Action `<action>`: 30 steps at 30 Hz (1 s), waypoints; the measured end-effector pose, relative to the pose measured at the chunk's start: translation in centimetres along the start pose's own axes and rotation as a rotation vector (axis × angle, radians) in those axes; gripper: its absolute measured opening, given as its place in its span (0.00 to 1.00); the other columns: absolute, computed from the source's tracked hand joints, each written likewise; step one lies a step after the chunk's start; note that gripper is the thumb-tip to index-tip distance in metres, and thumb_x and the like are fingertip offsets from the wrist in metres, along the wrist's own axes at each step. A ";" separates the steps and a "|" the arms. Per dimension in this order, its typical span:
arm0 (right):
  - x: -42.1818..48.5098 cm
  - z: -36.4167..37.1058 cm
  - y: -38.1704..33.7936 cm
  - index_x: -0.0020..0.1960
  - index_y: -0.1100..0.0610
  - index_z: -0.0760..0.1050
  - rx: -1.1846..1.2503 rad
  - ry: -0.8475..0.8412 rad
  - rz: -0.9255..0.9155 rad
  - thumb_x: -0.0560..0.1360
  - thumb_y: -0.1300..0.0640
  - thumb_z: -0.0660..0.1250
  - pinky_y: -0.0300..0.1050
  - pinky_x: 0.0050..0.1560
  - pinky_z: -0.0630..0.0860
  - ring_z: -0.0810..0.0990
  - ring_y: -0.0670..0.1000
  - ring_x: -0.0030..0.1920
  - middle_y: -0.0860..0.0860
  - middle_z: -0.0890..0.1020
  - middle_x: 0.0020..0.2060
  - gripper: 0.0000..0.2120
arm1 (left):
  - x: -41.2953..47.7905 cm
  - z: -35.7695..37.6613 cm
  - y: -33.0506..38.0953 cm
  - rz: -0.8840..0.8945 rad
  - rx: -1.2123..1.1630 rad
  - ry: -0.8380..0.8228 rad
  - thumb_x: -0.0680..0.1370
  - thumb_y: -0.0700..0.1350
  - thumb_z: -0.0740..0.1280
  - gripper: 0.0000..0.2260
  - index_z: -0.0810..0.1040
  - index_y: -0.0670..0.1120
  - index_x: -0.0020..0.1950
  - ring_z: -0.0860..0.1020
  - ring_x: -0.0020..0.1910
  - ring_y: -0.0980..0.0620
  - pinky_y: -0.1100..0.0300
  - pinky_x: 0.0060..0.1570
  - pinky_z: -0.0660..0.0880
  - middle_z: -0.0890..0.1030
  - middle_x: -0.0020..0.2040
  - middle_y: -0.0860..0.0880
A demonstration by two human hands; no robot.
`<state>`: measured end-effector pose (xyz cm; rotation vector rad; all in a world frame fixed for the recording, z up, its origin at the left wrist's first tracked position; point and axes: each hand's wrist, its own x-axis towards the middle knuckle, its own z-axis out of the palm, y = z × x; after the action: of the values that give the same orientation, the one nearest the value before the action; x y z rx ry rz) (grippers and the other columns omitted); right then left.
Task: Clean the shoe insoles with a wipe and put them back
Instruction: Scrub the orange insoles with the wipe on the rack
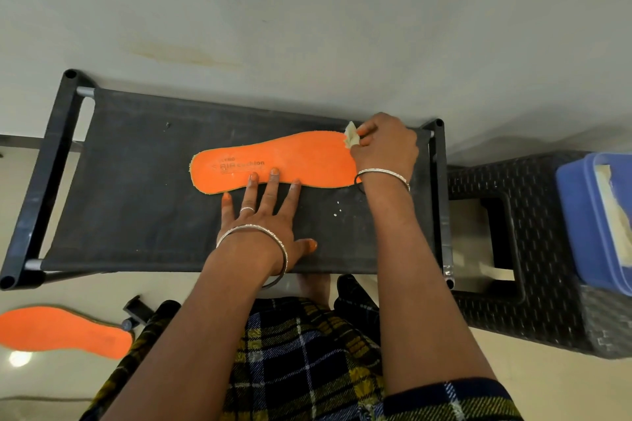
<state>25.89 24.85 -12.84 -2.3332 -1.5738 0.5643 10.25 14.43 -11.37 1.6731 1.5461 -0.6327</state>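
Nearest the camera, a plaid garment point(307, 352) is covering the person's lap. A second orange insole point(61, 330) is lying on the pale floor point(51, 386) at the lower left. Just beyond, the left hand point(263, 219) is lying flat with straight, spread fingers on the dark fabric shelf point(143, 198). Three of its fingertips are pressing on the near edge of the orange insole point(290, 157), and it is gripping nothing. That insole is lying lengthwise across the shelf, printed side up. At its right end, the right hand point(386, 147) is pinching a small crumpled wipe point(350, 138) between thumb and curled fingers and holding it against the insole's far right edge. To the right of the shelf, a dark woven stool point(533, 284) is carrying a blue container point(581, 215). A pale wall point(307, 10) is rising behind.
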 end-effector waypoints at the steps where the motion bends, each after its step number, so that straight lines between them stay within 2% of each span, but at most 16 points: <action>1: -0.1 0.3 -0.2 0.45 0.49 0.79 0.008 -0.015 0.000 0.71 0.59 0.68 0.42 0.46 0.75 0.82 0.55 0.49 0.52 0.84 0.46 0.06 | 0.0 0.0 0.1 -0.001 0.001 -0.001 0.79 0.68 0.55 0.42 0.27 0.56 0.77 0.28 0.76 0.43 0.36 0.75 0.38 0.24 0.75 0.49; 4: -1.3 1.5 -2.1 0.44 0.49 0.83 0.036 -0.176 -0.135 0.70 0.58 0.71 0.46 0.53 0.78 0.83 0.55 0.50 0.51 0.86 0.44 0.06 | 0.1 0.1 0.2 -0.006 0.003 0.006 0.79 0.68 0.54 0.42 0.27 0.56 0.77 0.28 0.76 0.43 0.36 0.75 0.38 0.24 0.75 0.49; 6: -2.0 2.2 -3.0 0.44 0.51 0.85 0.045 -0.271 -0.239 0.69 0.60 0.73 0.50 0.54 0.79 0.83 0.55 0.50 0.50 0.86 0.43 0.06 | 0.2 0.1 0.2 -0.004 0.011 0.006 0.79 0.69 0.54 0.42 0.27 0.56 0.77 0.28 0.76 0.44 0.36 0.75 0.38 0.24 0.75 0.49; 8: -2.0 2.2 -3.1 0.44 0.51 0.86 0.036 -0.264 -0.232 0.69 0.60 0.75 0.48 0.55 0.79 0.83 0.53 0.50 0.48 0.86 0.44 0.06 | 0.2 0.1 0.1 -0.004 0.011 0.002 0.79 0.69 0.54 0.42 0.27 0.56 0.76 0.28 0.76 0.44 0.36 0.75 0.38 0.24 0.75 0.49; 10: -1.6 1.6 -2.6 0.46 0.50 0.85 -0.021 -0.179 -0.148 0.71 0.55 0.75 0.42 0.54 0.78 0.83 0.52 0.52 0.48 0.86 0.47 0.04 | 0.2 0.1 0.1 -0.005 0.006 0.003 0.79 0.68 0.54 0.41 0.27 0.57 0.76 0.28 0.76 0.44 0.36 0.75 0.38 0.24 0.75 0.50; 14: -1.0 0.0 -1.5 0.53 0.53 0.83 -0.098 0.006 -0.009 0.76 0.52 0.71 0.39 0.44 0.70 0.80 0.54 0.56 0.52 0.83 0.52 0.08 | 0.1 0.2 0.1 -0.009 0.005 0.004 0.79 0.68 0.54 0.42 0.27 0.57 0.77 0.29 0.76 0.43 0.36 0.75 0.38 0.24 0.75 0.50; 16: -0.9 0.0 -1.8 0.54 0.54 0.82 -0.166 -0.020 -0.019 0.76 0.55 0.70 0.40 0.46 0.70 0.80 0.54 0.58 0.53 0.83 0.54 0.08 | 0.1 0.1 0.2 -0.010 0.005 0.003 0.79 0.68 0.54 0.42 0.27 0.57 0.76 0.29 0.76 0.43 0.36 0.75 0.38 0.24 0.75 0.50; 18: -1.1 0.6 -2.5 0.55 0.53 0.82 -0.190 -0.081 -0.058 0.75 0.53 0.70 0.43 0.53 0.74 0.79 0.55 0.58 0.53 0.83 0.55 0.09 | 0.2 0.1 0.2 -0.010 0.005 0.001 0.79 0.68 0.54 0.42 0.27 0.57 0.76 0.28 0.76 0.43 0.36 0.75 0.38 0.24 0.75 0.50; 20: -1.6 1.2 -3.5 0.53 0.52 0.83 -0.185 -0.169 -0.134 0.74 0.49 0.72 0.45 0.55 0.75 0.80 0.54 0.58 0.51 0.84 0.54 0.11 | 0.2 0.1 0.2 -0.013 0.006 -0.001 0.79 0.68 0.54 0.41 0.26 0.57 0.76 0.28 0.76 0.43 0.36 0.75 0.38 0.24 0.75 0.50; 23: -2.1 1.6 -3.9 0.49 0.51 0.86 -0.115 -0.280 -0.239 0.72 0.53 0.74 0.45 0.57 0.76 0.81 0.52 0.56 0.48 0.85 0.50 0.07 | 0.2 0.0 0.3 -0.014 0.013 -0.006 0.79 0.68 0.53 0.41 0.26 0.57 0.76 0.28 0.76 0.43 0.36 0.75 0.38 0.23 0.75 0.50; 25: -1.6 1.3 -3.4 0.49 0.51 0.85 -0.117 -0.254 -0.179 0.71 0.51 0.74 0.44 0.56 0.76 0.81 0.52 0.56 0.48 0.85 0.51 0.08 | 0.2 0.0 0.2 -0.009 0.005 -0.007 0.79 0.68 0.54 0.41 0.26 0.57 0.76 0.28 0.76 0.44 0.36 0.75 0.38 0.23 0.75 0.50; 27: -0.7 0.8 -2.4 0.52 0.52 0.83 -0.156 -0.157 -0.045 0.71 0.47 0.75 0.44 0.54 0.76 0.81 0.54 0.56 0.51 0.84 0.52 0.13 | 0.1 0.1 0.0 -0.002 -0.004 0.000 0.79 0.68 0.54 0.41 0.27 0.57 0.76 0.29 0.76 0.44 0.35 0.75 0.39 0.24 0.75 0.50; 30: -0.2 -0.2 -1.3 0.55 0.57 0.79 -0.195 -0.060 0.072 0.73 0.49 0.74 0.45 0.51 0.76 0.79 0.59 0.59 0.56 0.81 0.56 0.16 | 0.0 0.1 -0.1 -0.001 0.000 0.006 0.79 0.68 0.54 0.41 0.27 0.57 0.76 0.29 0.76 0.44 0.35 0.75 0.39 0.24 0.75 0.50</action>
<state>24.86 25.18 -12.07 -2.5469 -1.6444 0.5226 10.14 14.30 -11.46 1.6760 1.5515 -0.6289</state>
